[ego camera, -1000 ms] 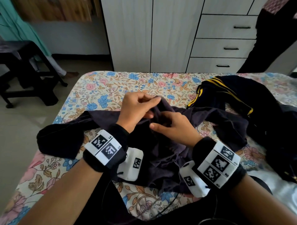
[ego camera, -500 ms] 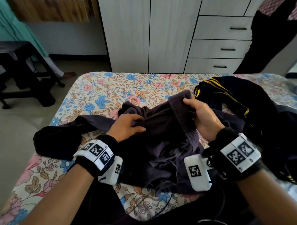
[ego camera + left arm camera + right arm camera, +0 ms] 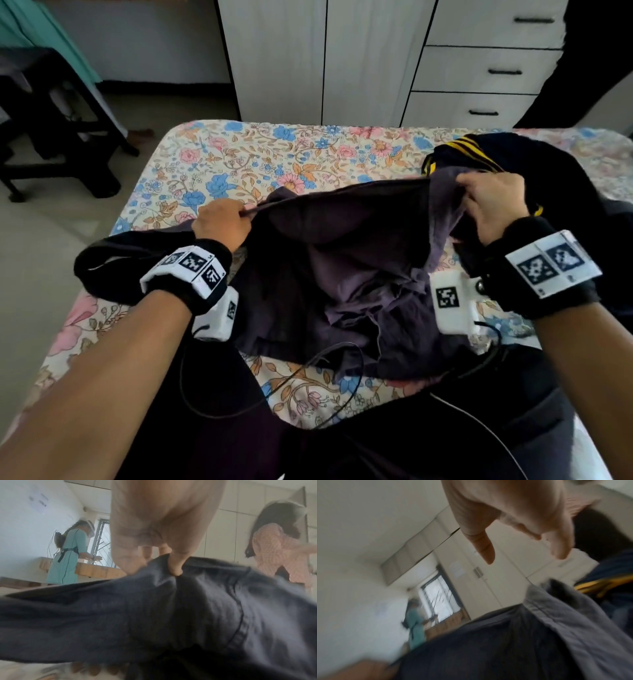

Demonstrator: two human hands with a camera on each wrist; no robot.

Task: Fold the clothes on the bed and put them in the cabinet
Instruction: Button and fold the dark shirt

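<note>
1. The dark purple garment [image 3: 349, 260] lies on the floral bed [image 3: 239, 161], its far edge raised and stretched between both hands, probably to open it flat for folding.
2. The left hand [image 3: 222, 222] pinches that edge at its left end; the wrist view shows cloth gathered between thumb and fingers [image 3: 175, 566].
3. The right hand [image 3: 493, 202] grasps the right end, though its wrist view is blurred.
4. A navy garment with yellow stripes [image 3: 479, 150] waits further right; the cabinet [image 3: 325, 61] stands beyond the bed, doors closed.
</note>
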